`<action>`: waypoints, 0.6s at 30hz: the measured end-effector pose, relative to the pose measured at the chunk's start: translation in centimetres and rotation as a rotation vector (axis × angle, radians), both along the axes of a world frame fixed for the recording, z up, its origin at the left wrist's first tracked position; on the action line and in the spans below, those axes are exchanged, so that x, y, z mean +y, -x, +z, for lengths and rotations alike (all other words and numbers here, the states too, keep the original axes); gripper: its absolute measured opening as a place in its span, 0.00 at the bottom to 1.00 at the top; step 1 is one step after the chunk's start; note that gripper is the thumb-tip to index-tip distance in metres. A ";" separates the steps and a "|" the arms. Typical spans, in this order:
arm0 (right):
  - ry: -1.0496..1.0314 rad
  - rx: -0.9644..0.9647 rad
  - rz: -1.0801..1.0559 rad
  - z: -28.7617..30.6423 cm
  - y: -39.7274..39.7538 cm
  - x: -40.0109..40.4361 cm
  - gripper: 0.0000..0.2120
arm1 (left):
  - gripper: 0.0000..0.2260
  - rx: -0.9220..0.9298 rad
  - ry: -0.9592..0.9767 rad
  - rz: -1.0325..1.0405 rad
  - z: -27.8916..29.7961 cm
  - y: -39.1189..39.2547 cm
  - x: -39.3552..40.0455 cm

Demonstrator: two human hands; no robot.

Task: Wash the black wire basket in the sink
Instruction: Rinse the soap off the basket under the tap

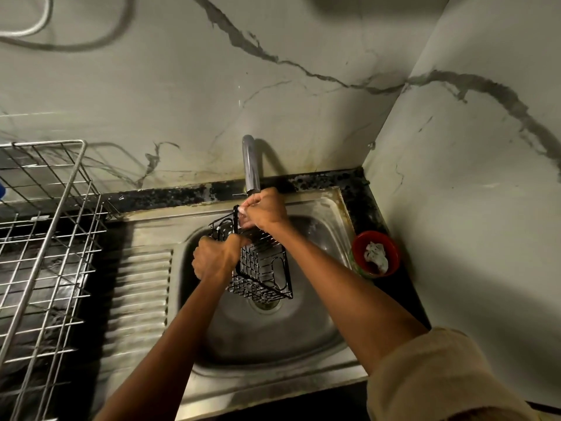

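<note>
Basket [262, 262] hangs over sink [303, 344] under tap [251, 165]; left hand [212, 256] grips its side, right hand [265, 209] pinches top rim. Likely light, stiff, wet-slippery wire; frame bars look the best hold.

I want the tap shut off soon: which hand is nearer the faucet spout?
Right. The right hand sits just below the faucet spout, at the black wire basket; the left hand grips it lower left.

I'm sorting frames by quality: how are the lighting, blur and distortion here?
Head view: dim, warm light; the tap casts a soft shadow on the wall; the dish rack and drainboard ridges at left are motion-blurred; wide-angle bending curves the edges; the black wire basket stays fairly sharp.
</note>
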State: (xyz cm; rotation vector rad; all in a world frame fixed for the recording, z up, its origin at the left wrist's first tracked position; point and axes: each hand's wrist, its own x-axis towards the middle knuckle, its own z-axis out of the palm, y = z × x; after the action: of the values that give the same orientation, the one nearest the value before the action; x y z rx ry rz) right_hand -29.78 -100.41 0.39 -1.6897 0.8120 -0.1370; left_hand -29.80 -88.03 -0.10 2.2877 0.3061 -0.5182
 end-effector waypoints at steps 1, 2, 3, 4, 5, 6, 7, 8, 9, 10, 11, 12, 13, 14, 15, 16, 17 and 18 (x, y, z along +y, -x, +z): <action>0.017 -0.001 0.020 0.1 0.1 -0.1 0.03 | 0.23 0.010 0.006 -0.007 -0.2 -0.2 -0.1; 0.031 0.001 0.042 0.1 0.1 -0.3 0.04 | 0.23 0.016 0.011 -0.019 -0.2 -0.3 -0.1; 0.054 0.012 0.065 0.2 0.1 -0.5 0.06 | 0.24 0.023 0.014 -0.038 -0.2 -0.4 -0.1; 0.086 0.020 0.087 0.2 0.1 -0.7 0.07 | 0.25 0.031 0.013 -0.057 -0.2 -0.5 0.0; 0.121 0.031 0.107 0.3 0.0 -0.8 0.07 | 0.25 0.036 0.017 -0.073 -0.3 -0.7 0.1; 0.157 0.035 0.123 0.3 0.0 -0.9 0.08 | 0.26 0.039 0.020 -0.089 -0.4 -0.8 0.2; 0.193 0.041 0.138 0.4 -0.1 -1.0 0.10 | 0.27 0.039 0.020 -0.106 -0.5 -1.0 0.3; 0.223 0.045 0.146 0.4 -0.1 -1.1 0.12 | 0.28 0.038 0.019 -0.125 -0.5 -1.1 0.4; 0.235 0.051 0.147 0.6 0.0 -1.3 0.13 | 0.29 0.035 0.016 -0.141 -0.6 -1.1 0.4; 0.228 0.052 0.137 0.6 0.0 -1.5 0.14 | 0.31 0.031 0.008 -0.159 -0.6 -1.2 0.5; 0.209 0.047 0.119 0.7 0.2 -1.7 0.14 | 0.34 0.031 0.000 -0.179 -0.8 -1.3 0.5; 0.181 0.039 0.102 0.7 0.2 -1.8 0.13 | 0.35 0.034 -0.011 -0.198 -0.9 -1.3 0.7; 0.159 0.037 0.094 0.8 0.3 -1.9 0.11 | 0.34 0.032 -0.015 -0.211 -0.9 -1.2 0.9; 0.137 0.027 0.094 0.9 0.4 -1.9 0.09 | 0.31 0.029 -0.023 -0.221 -1.0 -1.1 1.1; 0.107 0.014 0.099 1.0 0.4 -1.9 0.06 | 0.27 0.023 -0.035 -0.235 -1.0 -1.0 1.3; 0.063 -0.007 0.104 1.2 0.4 -1.8 0.04 | 0.23 0.016 -0.050 -0.252 -1.1 -0.8 1.5; 0.015 -0.023 0.106 1.5 0.5 -1.7 0.05 | 0.22 0.007 -0.067 -0.264 -1.3 -0.7 1.7; -0.026 -0.034 0.108 1.5 0.4 -1.7 0.07 | 0.23 -0.008 -0.083 -0.275 -1.6 -0.5 1.8</action>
State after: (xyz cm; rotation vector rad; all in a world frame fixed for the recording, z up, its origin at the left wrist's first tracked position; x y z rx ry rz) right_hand -30.18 -102.10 1.91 -1.6986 0.6930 -0.0807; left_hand -29.29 -86.24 -1.70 2.4264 0.0066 -0.6441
